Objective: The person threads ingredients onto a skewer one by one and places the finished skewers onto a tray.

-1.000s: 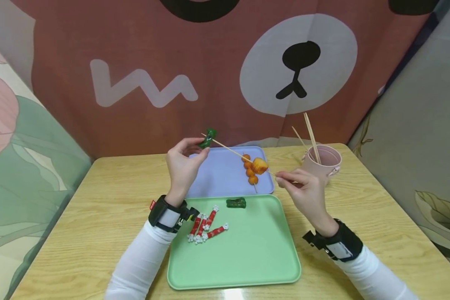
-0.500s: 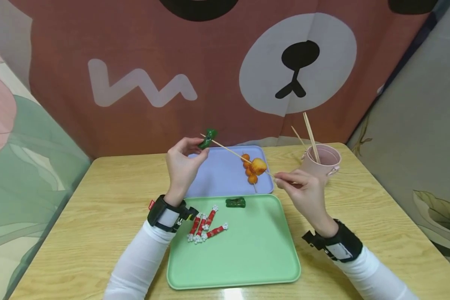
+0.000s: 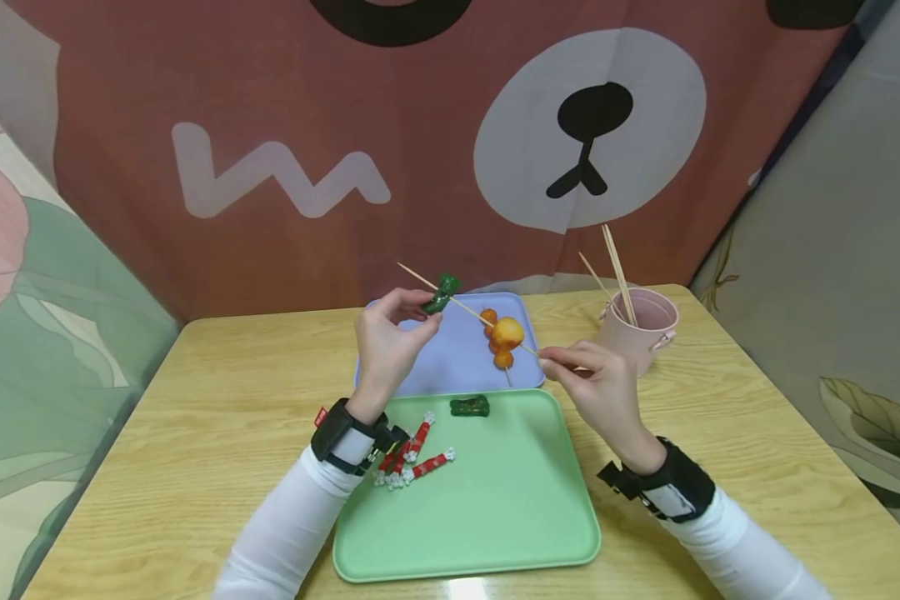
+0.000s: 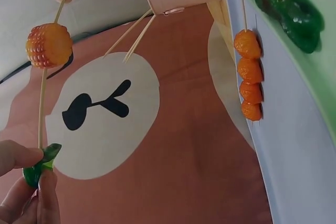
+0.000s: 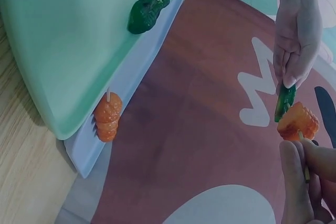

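Note:
In the head view, my left hand pinches a green pepper piece that is threaded on a bamboo skewer. The skewer's bare pointed tip sticks out past the pepper, up and to the left. Farther down the same stick sits a yellow-orange corn chunk, its kernels plain in the left wrist view. A stretch of bare stick separates corn and pepper. My right hand pinches the skewer's lower end between thumb and fingers. Both hands hold it tilted in the air above the lilac tray.
On the lilac tray lies a skewer of orange balls. The green tray in front bears another green pepper piece and several red-wrapped sticks with white ends. A pink bucket with several skewers stands at right.
My left hand has slid right and down along the skewer with the pepper, nearer the corn. More bare tip now shows beyond it. The right hand has shifted slightly left.

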`<state>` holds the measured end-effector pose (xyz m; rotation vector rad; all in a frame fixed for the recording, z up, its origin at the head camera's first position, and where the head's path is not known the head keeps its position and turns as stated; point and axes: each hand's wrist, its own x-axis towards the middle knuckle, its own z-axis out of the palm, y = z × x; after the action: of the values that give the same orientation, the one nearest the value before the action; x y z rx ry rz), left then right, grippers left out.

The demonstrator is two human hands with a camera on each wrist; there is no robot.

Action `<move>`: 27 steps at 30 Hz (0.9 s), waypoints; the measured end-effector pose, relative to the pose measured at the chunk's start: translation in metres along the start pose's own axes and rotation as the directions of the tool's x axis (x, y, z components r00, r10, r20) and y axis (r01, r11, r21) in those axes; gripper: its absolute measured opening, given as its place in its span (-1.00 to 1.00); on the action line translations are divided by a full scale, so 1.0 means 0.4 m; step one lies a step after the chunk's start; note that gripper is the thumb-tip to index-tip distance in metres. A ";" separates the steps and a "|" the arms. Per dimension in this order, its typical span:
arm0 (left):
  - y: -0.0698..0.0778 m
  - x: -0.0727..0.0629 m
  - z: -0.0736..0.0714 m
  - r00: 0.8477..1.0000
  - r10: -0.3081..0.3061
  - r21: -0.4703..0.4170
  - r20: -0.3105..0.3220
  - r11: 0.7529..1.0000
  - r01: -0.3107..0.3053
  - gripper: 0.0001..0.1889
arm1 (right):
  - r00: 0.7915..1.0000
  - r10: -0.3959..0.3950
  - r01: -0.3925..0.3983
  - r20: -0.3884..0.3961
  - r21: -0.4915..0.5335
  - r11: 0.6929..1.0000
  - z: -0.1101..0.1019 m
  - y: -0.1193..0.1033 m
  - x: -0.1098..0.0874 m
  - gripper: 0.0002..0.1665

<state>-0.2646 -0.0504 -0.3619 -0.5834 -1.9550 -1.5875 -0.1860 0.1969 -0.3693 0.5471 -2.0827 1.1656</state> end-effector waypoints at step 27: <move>0.027 -0.028 0.029 0.990 0.025 0.101 0.139 0.994 -0.039 -0.76 | 0.999 -0.029 0.029 0.014 -0.012 1.000 0.003 -0.063 0.003 -0.84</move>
<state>-0.2508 -0.0368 -0.3631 -0.6943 -2.1038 -1.4511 -0.1711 0.1832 -0.3543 0.5792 -2.0850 1.1353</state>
